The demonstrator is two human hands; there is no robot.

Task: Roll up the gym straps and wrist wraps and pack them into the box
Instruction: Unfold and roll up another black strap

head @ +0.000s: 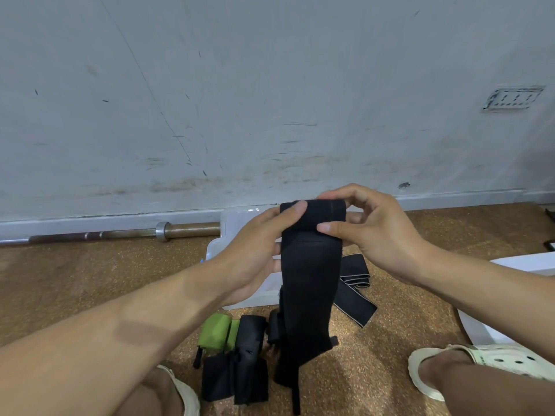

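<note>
A long black wrist wrap (309,283) hangs in front of me, its top end wound into a small roll. My left hand (255,253) grips the roll's left side, thumb on top. My right hand (369,229) pinches the roll's right side with thumb and fingers. The wrap's loose tail drops to the floor. Behind my hands stands a clear plastic box (240,223), mostly hidden. On the floor lie a green strap (214,333), black wraps (246,364) and a flat black strap with pale edges (356,292).
A barbell (120,234) lies along the scuffed white wall at the left. The floor is brown cork-like matting. A white lid or board (510,265) sits at the right. My feet in pale sandals (468,367) frame the pile.
</note>
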